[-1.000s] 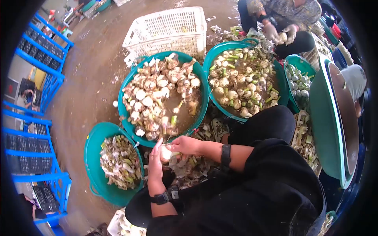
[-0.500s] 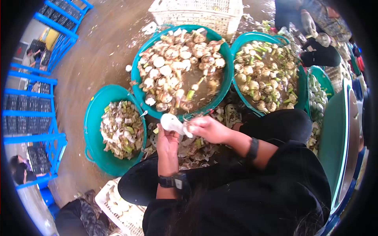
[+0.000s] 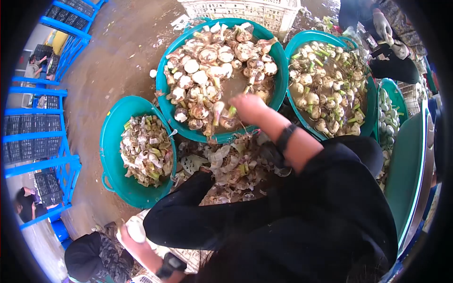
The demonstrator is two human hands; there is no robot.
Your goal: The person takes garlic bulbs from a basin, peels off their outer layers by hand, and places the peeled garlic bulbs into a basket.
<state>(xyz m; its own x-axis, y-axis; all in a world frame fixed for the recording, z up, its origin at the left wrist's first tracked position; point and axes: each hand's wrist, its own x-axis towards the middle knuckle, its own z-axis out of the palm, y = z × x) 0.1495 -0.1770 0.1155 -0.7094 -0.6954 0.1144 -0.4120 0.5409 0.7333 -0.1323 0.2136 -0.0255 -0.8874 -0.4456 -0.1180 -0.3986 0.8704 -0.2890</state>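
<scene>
Holding white bulb [image 3: 137, 229]: left hand [image 3: 134, 244] | right hand [image 3: 248, 108]: over basin [image 3: 203, 137] of bulbs [image 3: 191, 66]

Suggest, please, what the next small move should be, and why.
I would have the left hand lower the white bulb into the crate and let go: it looks clean and is already at the crate, while the right hand is at the tub of browner bulbs, probably ready to take another.

Brown floor [image 3: 101, 66] beneath green tubs [image 3: 113, 153], white crate [image 3: 279, 21]
</scene>
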